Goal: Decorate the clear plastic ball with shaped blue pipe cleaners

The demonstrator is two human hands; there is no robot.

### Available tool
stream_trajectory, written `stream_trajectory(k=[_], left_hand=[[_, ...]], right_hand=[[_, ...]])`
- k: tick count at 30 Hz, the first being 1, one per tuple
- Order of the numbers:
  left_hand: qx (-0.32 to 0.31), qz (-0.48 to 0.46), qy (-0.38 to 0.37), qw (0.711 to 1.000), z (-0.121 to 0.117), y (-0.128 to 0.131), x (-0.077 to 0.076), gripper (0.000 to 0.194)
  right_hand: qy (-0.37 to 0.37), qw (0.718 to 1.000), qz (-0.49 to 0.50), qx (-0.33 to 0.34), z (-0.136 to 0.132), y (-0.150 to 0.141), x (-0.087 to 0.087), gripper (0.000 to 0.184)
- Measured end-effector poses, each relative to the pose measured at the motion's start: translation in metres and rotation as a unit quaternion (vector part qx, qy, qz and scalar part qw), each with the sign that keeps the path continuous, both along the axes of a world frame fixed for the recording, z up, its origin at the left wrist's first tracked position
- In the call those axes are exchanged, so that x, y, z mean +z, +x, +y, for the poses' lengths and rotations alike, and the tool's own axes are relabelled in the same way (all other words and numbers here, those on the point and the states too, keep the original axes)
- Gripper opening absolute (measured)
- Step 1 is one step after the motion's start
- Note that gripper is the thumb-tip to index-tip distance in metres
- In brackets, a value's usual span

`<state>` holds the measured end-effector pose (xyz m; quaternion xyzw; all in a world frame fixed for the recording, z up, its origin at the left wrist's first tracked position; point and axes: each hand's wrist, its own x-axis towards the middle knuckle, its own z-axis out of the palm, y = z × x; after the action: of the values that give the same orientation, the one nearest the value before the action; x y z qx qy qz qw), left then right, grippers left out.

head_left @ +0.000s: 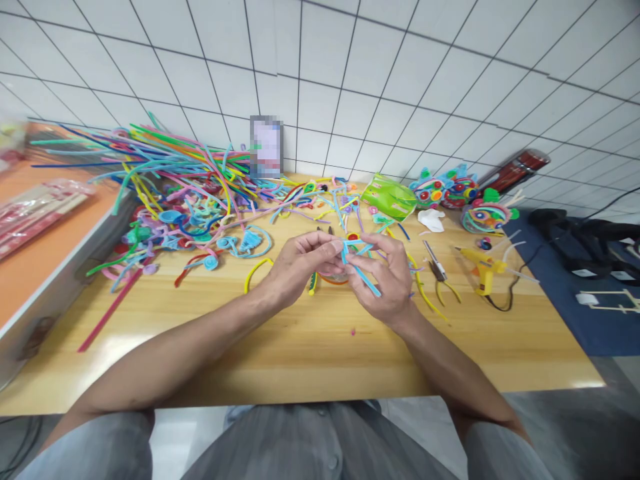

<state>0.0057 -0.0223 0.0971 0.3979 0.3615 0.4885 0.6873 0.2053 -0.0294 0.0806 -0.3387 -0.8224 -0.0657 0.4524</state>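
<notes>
A light-blue pipe cleaner (pixel 367 281), bent into a small angular shape, is held between both hands above the middle of the table. My left hand (pixel 307 260) pinches its left end between thumb and forefinger. My right hand (pixel 385 277) has its fingers closed on the other side, and one straight end sticks out below them. Partly hidden behind the hands is a round item with a red-and-yellow disc (pixel 353 237) on top. A yellow pipe cleaner (pixel 256 272) curves beside my left hand, and another yellow strand (pixel 425 293) lies right of my right hand.
A heap of coloured pipe cleaners (pixel 190 173) covers the back left. A green packet (pixel 389 197) and decorated figures (pixel 429 190) stand along the wall. Pliers (pixel 444 283), a craft knife (pixel 434 259) and a yellow glue gun (pixel 480 268) with its cord lie at right. A phone (pixel 267 147) leans on the wall.
</notes>
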Motion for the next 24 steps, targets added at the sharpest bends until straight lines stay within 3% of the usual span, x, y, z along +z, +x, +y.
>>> stream_trajectory(k=[7, 12, 17, 20, 24], left_hand=[[0.018, 0.012, 0.006, 1.000, 0.000, 0.000, 0.002, 0.042], [0.037, 0.033, 0.019, 0.999, -0.001, -0.001, 0.005, 0.038], [0.043, 0.037, 0.029, 0.998, 0.000, -0.001, 0.004, 0.037], [0.050, 0.039, 0.040, 0.997, 0.000, -0.001, 0.003, 0.037], [0.056, 0.042, 0.048, 0.996, -0.001, 0.000, 0.002, 0.039]], right_hand=[[-0.010, 1.000, -0.005, 0.012, -0.001, -0.002, 0.001, 0.032], [-0.059, 0.992, 0.111, 0.026, -0.003, -0.002, 0.002, 0.024], [-0.259, 0.929, 0.262, 0.034, -0.003, -0.008, 0.010, 0.020], [-0.369, 0.888, 0.268, 0.060, -0.001, -0.013, 0.012, 0.023], [-0.437, 0.855, 0.268, 0.079, 0.000, -0.019, 0.009, 0.030]])
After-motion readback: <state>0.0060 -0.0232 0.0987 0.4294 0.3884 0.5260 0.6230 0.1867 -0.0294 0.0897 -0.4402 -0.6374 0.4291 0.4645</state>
